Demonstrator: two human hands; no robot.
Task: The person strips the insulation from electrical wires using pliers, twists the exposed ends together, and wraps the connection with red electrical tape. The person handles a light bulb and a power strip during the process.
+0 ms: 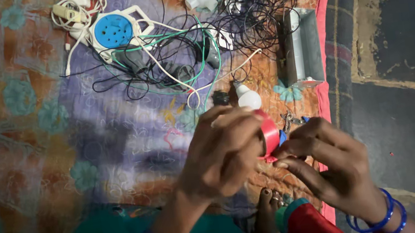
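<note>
Hands [273, 158] work above patterned quilt [31, 130] beside stone floor [404, 51].

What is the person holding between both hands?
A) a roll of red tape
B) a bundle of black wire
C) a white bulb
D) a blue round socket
A: the left hand grips a roll of red tape while the right hand pinches at its edge; the white bulb lies on the cloth beyond the hands.
</note>
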